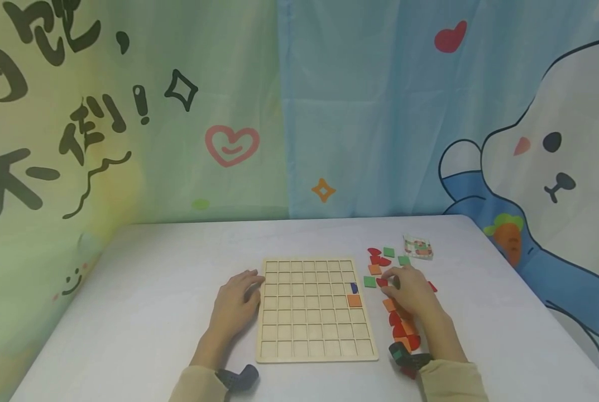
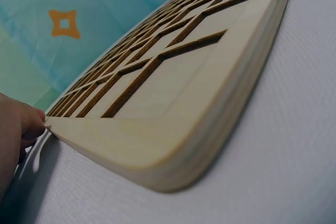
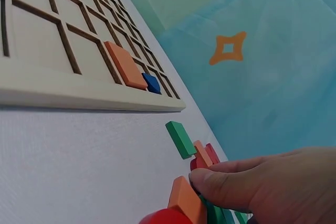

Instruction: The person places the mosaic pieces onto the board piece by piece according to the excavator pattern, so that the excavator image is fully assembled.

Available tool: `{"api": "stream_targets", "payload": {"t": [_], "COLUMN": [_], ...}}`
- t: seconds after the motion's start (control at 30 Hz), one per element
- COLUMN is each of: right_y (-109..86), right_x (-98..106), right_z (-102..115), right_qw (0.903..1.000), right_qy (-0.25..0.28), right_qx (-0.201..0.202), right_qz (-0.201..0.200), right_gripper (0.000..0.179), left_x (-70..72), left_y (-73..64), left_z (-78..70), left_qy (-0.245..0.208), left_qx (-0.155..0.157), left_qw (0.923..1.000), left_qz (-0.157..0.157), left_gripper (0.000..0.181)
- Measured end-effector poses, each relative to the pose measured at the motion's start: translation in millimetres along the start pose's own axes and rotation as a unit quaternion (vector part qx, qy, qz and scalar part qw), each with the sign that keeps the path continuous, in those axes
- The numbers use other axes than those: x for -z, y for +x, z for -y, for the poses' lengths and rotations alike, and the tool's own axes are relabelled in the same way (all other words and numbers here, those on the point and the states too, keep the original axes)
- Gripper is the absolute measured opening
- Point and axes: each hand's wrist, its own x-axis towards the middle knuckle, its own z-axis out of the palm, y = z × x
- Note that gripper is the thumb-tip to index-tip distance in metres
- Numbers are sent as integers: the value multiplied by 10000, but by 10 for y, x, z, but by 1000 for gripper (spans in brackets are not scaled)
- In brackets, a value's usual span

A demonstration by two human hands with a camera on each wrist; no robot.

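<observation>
A pale wooden grid board [image 1: 314, 359] lies flat on the table. In its right column sit an orange square tile [image 1: 354, 301] and a small blue piece [image 1: 354, 288]. My left hand [image 1: 236, 304] is at the board's left edge, fingertips touching the rim. Right of the board, my right hand [image 1: 413, 291] reaches into the loose pieces, its thumb and forefinger pinching a red rounded piece [image 1: 382, 282]. In the right wrist view only a bit of that red piece [image 3: 193, 164] shows beside the fingertips. A green square tile [image 1: 369, 282] lies just left of it.
Loose orange tiles [image 1: 389, 305] and red rounded pieces [image 1: 394, 319] run down the table's right side, partly under the right forearm. More green tiles [image 1: 388, 252] lie farther back, near a small printed packet [image 1: 418, 247]. A printed curtain [image 1: 339, 111] hangs behind the white table [image 1: 153, 290].
</observation>
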Motion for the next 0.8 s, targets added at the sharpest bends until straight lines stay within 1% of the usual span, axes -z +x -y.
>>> {"api": "stream_targets", "payload": {"t": [0.1, 0.2, 0.37, 0.53, 0.6, 0.8], "right_y": [-3, -5, -8, 20, 29, 23], "right_x": [-6, -16, -76, -139, -147, -146], "right_z": [11, 23, 74, 110, 116, 161], "right_qw": [10000, 9999, 9987, 9974, 9976, 9975], "right_qy": [2, -3, -68, -159, -135, 53], "right_qx": [19, 95, 434, 581, 570, 642], "right_qz": [-9, -63, -243, -388, -381, -305], "right_gripper": [34, 38, 45, 38, 34, 32], "left_x": [-2, -9, -23, -27, -22, -5], "left_y": [-6, -8, -8, -1, 3, 7], "left_z": [2, 4, 5, -3, -9, 5], "left_qy": [19, 58, 25, 48, 57, 45], "left_qx": [53, 98, 92, 84, 82, 48], "left_qw": [10000, 9999, 10000, 10000, 9999, 10000], "left_qz": [3, 13, -1, -22, -18, -18], "left_gripper": [31, 31, 31, 32, 32, 31]}}
